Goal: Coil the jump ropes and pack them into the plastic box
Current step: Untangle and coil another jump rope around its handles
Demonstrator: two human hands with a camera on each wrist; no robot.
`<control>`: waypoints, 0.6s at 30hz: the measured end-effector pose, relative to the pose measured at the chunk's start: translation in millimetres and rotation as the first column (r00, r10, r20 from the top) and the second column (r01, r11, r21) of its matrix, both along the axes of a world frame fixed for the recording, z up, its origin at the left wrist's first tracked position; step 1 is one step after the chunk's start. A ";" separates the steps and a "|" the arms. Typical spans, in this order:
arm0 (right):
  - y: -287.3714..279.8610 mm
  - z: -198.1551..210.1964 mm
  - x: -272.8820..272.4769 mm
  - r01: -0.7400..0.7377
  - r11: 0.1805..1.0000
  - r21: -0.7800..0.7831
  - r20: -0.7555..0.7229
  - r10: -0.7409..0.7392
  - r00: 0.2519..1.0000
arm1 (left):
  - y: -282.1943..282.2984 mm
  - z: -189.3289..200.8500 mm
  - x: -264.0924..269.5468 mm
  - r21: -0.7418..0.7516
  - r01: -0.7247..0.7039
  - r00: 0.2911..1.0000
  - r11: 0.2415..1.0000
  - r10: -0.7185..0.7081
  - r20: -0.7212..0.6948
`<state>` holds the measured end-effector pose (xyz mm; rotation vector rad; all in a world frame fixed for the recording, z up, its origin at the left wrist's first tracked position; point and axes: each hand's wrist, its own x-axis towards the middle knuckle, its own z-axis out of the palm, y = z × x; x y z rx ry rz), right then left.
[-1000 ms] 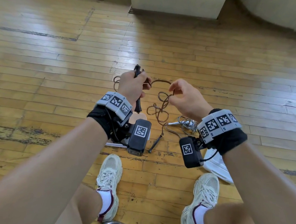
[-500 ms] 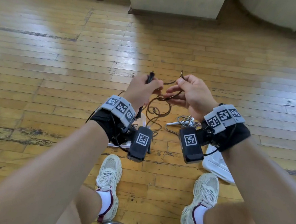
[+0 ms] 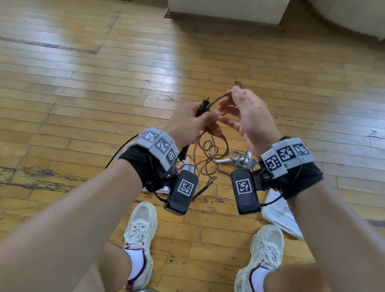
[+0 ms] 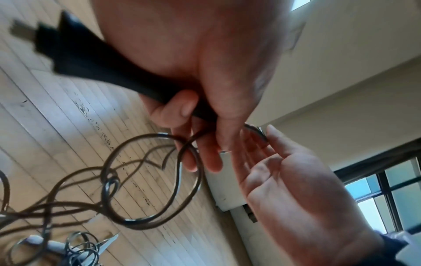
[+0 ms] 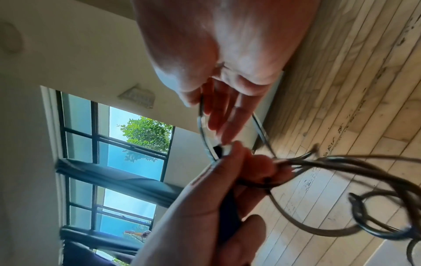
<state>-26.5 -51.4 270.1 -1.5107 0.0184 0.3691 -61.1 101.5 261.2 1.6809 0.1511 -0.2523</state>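
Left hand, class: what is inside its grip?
The left hand grips a black jump-rope handle plus loops of thin brown rope. The handle's middle is covered by the palm.
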 end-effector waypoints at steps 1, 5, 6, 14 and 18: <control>0.8 -1.6 -1.3 -0.093 0.995 -0.028 -0.044 0.091 0.995 | 1.0 1.9 0.8 -0.055 -0.046 0.999 0.997 0.045 -0.019; 7.9 -5.0 -12.6 -0.421 0.888 -0.186 -0.069 0.416 0.907 | 6.4 4.3 5.9 -0.202 -0.166 0.985 0.965 0.171 0.009; 8.2 -5.1 -14.8 -0.458 0.844 -0.278 -0.049 0.464 0.885 | 9.9 4.0 7.3 -0.224 -0.202 0.977 0.953 0.212 0.023; 2.5 -11.7 -12.7 -0.395 0.640 -0.659 -0.052 0.486 0.873 | 43.0 3.1 19.8 -0.270 -0.523 0.851 0.809 0.516 -0.103; 5.0 -18.7 -4.1 -0.087 0.722 -0.686 0.232 0.330 0.915 | 31.3 -5.0 13.4 -0.157 -0.403 0.906 0.902 0.369 -0.207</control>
